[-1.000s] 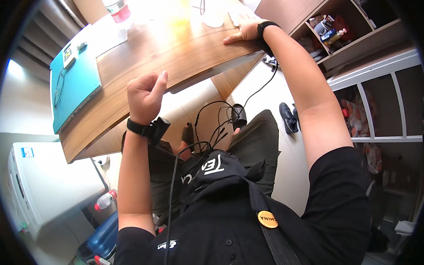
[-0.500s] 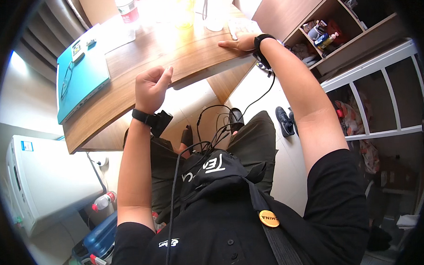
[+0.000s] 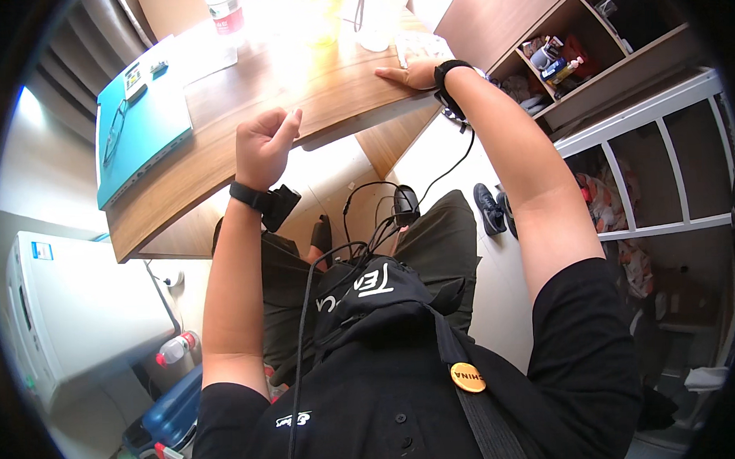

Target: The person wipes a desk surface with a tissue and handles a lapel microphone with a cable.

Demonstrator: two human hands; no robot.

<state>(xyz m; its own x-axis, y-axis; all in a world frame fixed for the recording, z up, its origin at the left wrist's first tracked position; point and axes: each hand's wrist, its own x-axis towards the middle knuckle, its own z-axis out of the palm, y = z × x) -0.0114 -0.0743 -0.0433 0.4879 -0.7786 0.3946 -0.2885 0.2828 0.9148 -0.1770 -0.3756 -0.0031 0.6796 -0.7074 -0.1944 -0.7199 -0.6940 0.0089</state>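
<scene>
My left hand (image 3: 265,148) is closed in a fist with the thumb sticking out, by the front edge of the wooden desk (image 3: 218,129). Nothing shows in its fingers. At the desk's right end lies my right hand (image 3: 411,74), flat and palm down, its thumb pointing left and its other fingers partly hidden. Just beyond it is a pale patterned item (image 3: 423,46), too washed out by glare to name. A black strap with a small dark device (image 3: 278,207) circles the left wrist; another black wristband (image 3: 450,85) is on the right.
A turquoise box (image 3: 141,124) with glasses on top sits on the desk's left end. A bottle (image 3: 227,16) and an orange container (image 3: 321,25) stand far back. Black cables (image 3: 368,237) hang over my lap. Open shelves (image 3: 572,56) and a white rack (image 3: 667,227) are right.
Both hands keep their pose and place on the desk. The whole view has shifted very slightly.
</scene>
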